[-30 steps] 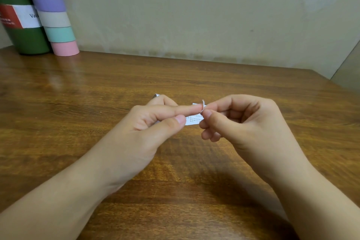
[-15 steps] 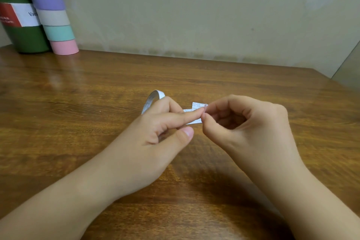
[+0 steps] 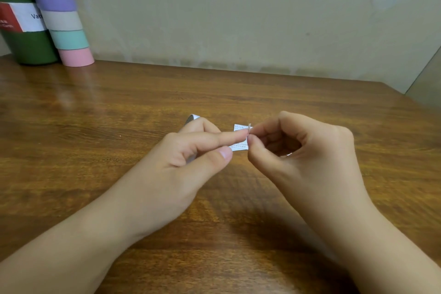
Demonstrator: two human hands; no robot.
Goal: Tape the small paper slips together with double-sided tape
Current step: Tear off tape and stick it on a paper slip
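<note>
Slips of white paper printed with rows of tiny marks are held low over the table, lying roughly flat, long axis apparently left to right. From the left, they are pinned by the left hand, a tape roll behind its fingers. A thin strip is pinched upright by the right hand.

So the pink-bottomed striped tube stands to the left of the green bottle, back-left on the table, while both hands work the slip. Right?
Not quite. The head view shows the striped tube to the right of the green bottle, not left. The rest holds: both stand back-left on the table, and both hands work the slip.
</note>
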